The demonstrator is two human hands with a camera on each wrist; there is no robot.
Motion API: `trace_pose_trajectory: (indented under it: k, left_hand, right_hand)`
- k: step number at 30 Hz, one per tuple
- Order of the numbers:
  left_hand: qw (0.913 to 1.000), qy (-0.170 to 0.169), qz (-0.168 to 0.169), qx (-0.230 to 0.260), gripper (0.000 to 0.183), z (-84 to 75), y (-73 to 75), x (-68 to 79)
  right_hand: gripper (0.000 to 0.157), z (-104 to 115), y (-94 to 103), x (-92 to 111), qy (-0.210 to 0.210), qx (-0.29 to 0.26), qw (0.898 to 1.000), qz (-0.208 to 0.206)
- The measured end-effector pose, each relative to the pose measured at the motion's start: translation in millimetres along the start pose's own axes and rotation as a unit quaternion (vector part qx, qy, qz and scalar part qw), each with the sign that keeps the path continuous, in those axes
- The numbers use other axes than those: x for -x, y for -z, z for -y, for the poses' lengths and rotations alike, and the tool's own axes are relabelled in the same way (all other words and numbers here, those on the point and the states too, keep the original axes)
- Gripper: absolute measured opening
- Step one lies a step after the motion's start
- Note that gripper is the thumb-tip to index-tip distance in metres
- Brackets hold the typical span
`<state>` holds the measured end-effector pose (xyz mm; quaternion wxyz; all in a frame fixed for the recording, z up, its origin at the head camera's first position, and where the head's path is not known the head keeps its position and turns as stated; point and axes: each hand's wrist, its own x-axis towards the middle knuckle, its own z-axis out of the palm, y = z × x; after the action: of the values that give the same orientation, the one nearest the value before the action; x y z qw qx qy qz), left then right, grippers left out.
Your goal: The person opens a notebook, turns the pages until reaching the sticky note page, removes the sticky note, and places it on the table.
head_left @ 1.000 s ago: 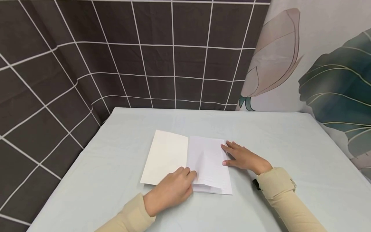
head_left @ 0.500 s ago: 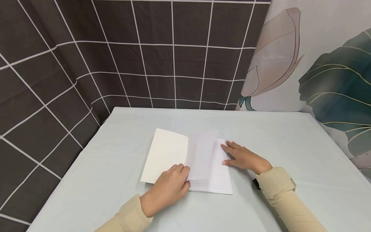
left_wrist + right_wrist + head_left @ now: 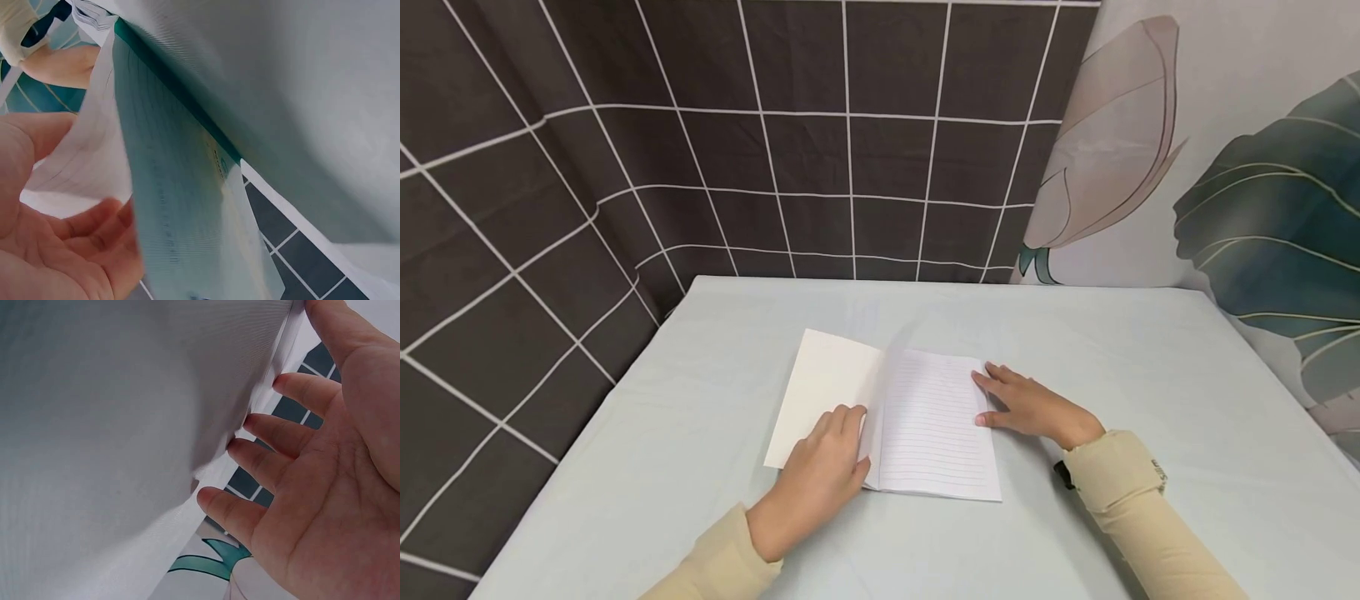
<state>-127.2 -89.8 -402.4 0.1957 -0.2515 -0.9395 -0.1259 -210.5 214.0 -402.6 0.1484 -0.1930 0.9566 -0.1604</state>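
An open notebook (image 3: 938, 425) lies on the table, with ruled lines on its right page and a plain cream inside cover (image 3: 823, 383) on its left. One page (image 3: 874, 433) stands raised near the spine, in the grip of my left hand (image 3: 820, 462); thumb and fingers are bent about its edge. From the left wrist, that hand sits close to the pale lined sheet (image 3: 94, 156), beside the greenish cover (image 3: 175, 169) of the notebook. My right hand (image 3: 1030, 406) has its fingers spread, with the fingertips resting at the notebook's right edge. Its palm (image 3: 337, 481) shows in the right wrist view.
A pale cloth covers the table (image 3: 1075, 533). Behind and to the left hangs a dark curtain (image 3: 887, 158) with a white grid, and a floral curtain (image 3: 1225, 167) hangs at the right. A dark band (image 3: 1063, 475) shows under the right wrist.
My left hand has moved left, carrying the raised page over toward the spine and uncovering the lined page beneath. The right hand has stayed at the right edge.
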Motion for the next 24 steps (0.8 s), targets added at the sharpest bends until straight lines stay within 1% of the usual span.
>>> trace_pose_trajectory:
  k: [4, 7, 10, 14, 16, 17, 19, 21, 22, 24]
  left_hand:
    - [0.9997, -0.016, -0.014, -0.014, 0.068, 2.6, 0.1, 0.8]
    - [0.9989, -0.027, -0.026, -0.029, 0.075, 3.9, -0.5, 0.6]
    - [0.9973, -0.034, -0.043, -0.049, 0.078, 5.0, -1.9, 0.3]
    - [0.9921, -0.042, -0.077, -0.090, 0.072, 7.1, -4.1, 0.5]
    - [0.9897, -0.045, -0.083, -0.107, 0.066, 8.1, -4.6, 1.0]
    - [0.9890, -0.046, -0.082, -0.115, 0.062, 8.5, -4.7, 1.3]
    - [0.9891, -0.046, -0.068, -0.122, 0.058, 8.6, -4.4, 2.1]
    - [0.9902, -0.048, -0.042, -0.125, 0.056, 8.3, -3.7, 2.9]
    - [0.9896, -0.053, -0.029, -0.131, 0.056, 8.4, -3.6, 3.6]
    - [0.9855, -0.076, -0.007, -0.151, 0.062, 9.2, -3.4, 5.2]
  right_hand:
    - [0.079, 0.4, -0.2, -0.1, -0.003, -0.001, 1.000, 0.001]
    - [0.079, 0.3, -0.2, -0.3, -0.004, -0.004, 1.000, 0.001]
    - [0.079, 0.1, -0.4, -0.5, -0.004, -0.002, 1.000, 0.001]
    - [0.078, 0.2, -0.6, -0.9, -0.001, 0.002, 1.000, 0.001]
    - [0.078, 0.2, -0.3, -0.7, 0.001, 0.004, 1.000, 0.000]
    - [0.078, -0.1, -0.3, -0.7, 0.002, 0.003, 1.000, 0.000]
    - [0.078, -0.6, -0.3, -0.7, 0.002, 0.003, 1.000, 0.000]
    - [0.078, -1.0, -0.2, -0.9, 0.003, 0.003, 1.000, 0.000]
    - [0.078, -1.2, -0.4, -1.1, 0.002, 0.003, 1.000, 0.001]
    - [0.078, -1.4, -0.7, -1.7, 0.001, 0.004, 1.000, 0.002]
